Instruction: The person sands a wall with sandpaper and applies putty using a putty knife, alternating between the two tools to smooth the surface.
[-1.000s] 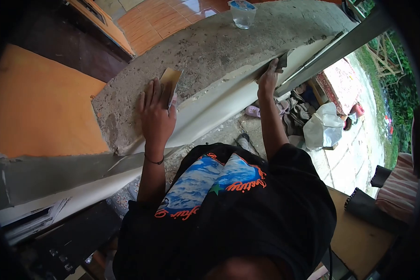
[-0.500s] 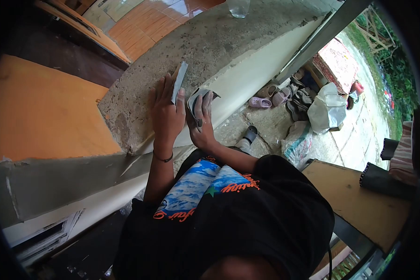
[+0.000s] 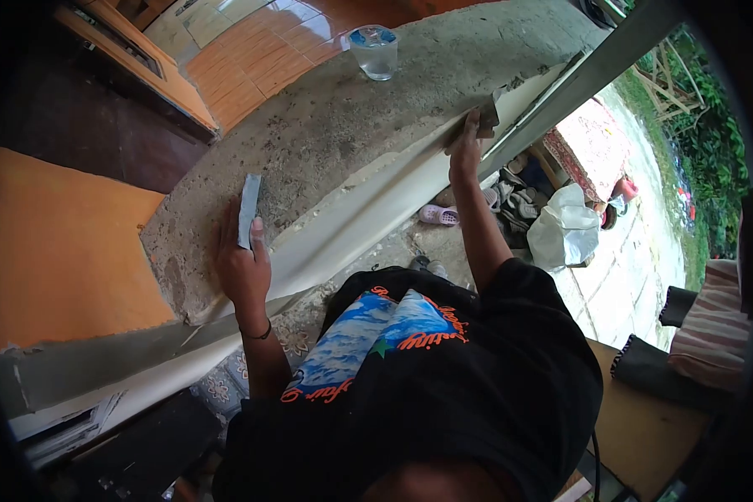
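Note:
My left hand (image 3: 244,272) rests on the rough concrete top of a low wall (image 3: 309,142). Pinched between its thumb and fingers is a narrow grey strip (image 3: 249,209) that looks like folded sandpaper. My right hand (image 3: 467,151) reaches farther along the wall, pressing a piece of sandpaper (image 3: 489,115) to the upper edge of the white side face (image 3: 376,205), near the metal post. Part of that sheet is hidden by the fingers. A clear plastic cup (image 3: 375,54) stands upright on the wall top, apart from both hands.
A slanting metal post (image 3: 577,79) rises at the wall's far end. Shoes (image 3: 439,215) and a white bag (image 3: 565,224) lie on the ground to the right. A wooden tabletop (image 3: 644,410) is at the lower right. An orange wall (image 3: 58,251) borders the left.
My right hand has moved from beside the left hand to far along the wall's edge, carrying its sandpaper. My view has shifted, and the cup shows more fully.

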A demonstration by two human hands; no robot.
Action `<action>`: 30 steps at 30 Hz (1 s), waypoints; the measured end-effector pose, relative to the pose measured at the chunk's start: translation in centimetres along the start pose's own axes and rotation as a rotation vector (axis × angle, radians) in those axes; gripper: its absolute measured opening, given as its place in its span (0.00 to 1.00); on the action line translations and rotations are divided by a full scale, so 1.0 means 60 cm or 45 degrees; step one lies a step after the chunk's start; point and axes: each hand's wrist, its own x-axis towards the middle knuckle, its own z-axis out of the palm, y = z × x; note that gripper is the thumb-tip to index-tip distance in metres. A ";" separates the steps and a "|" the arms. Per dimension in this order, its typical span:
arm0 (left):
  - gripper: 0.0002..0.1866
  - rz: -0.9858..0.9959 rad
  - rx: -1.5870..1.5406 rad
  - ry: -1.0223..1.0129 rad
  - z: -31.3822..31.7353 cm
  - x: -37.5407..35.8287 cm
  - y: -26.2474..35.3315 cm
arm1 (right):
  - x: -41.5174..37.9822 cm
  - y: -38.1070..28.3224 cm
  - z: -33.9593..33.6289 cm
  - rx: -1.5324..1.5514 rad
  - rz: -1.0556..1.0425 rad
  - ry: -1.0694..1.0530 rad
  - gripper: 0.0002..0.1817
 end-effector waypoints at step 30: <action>0.23 0.421 0.100 -0.114 -0.012 -0.013 -0.038 | -0.486 0.132 0.141 -0.489 -0.483 -0.568 0.36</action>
